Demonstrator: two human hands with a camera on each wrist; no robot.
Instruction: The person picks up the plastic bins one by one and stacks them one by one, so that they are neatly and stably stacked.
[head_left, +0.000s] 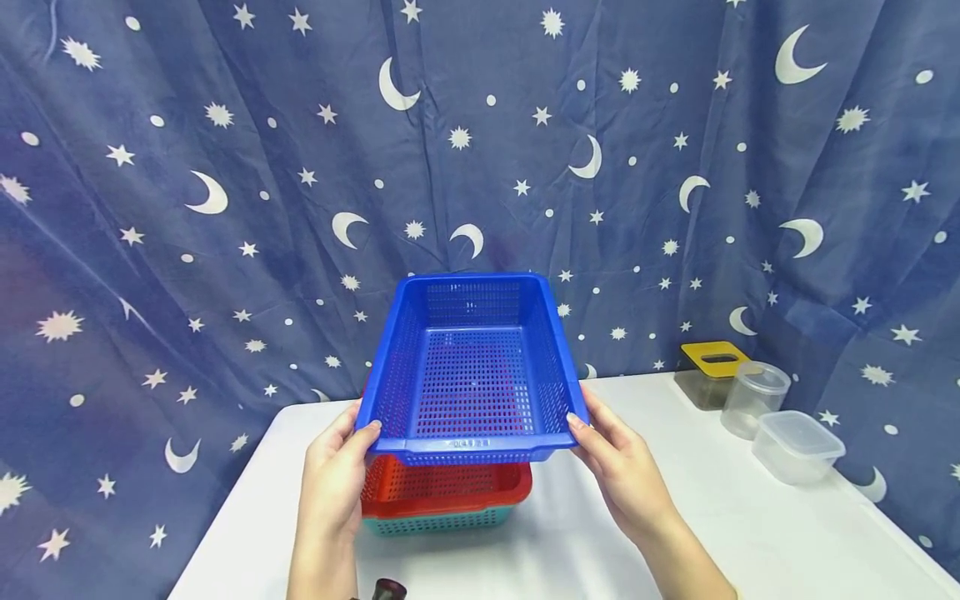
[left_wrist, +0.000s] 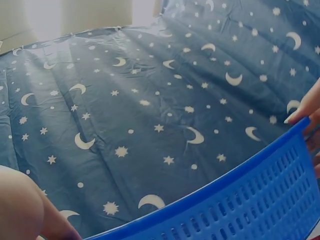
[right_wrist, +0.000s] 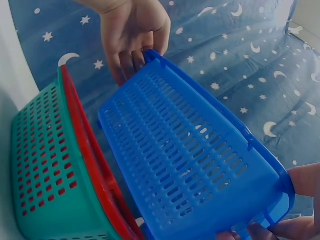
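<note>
A blue perforated plastic basket is held up above the table, tilted so that its inside faces me. My left hand grips its near left corner, thumb on the rim and fingers beneath. The near right corner is held by my right hand in the same way. Below and partly behind it a red basket sits nested in a green basket on the table. From the right wrist view, the blue basket hangs apart from the green basket along most of its length.
On the white table, at the right, stand a container with a yellow lid, a round clear jar and a clear tub. A dark round object shows at the bottom edge. A starry blue curtain hangs behind.
</note>
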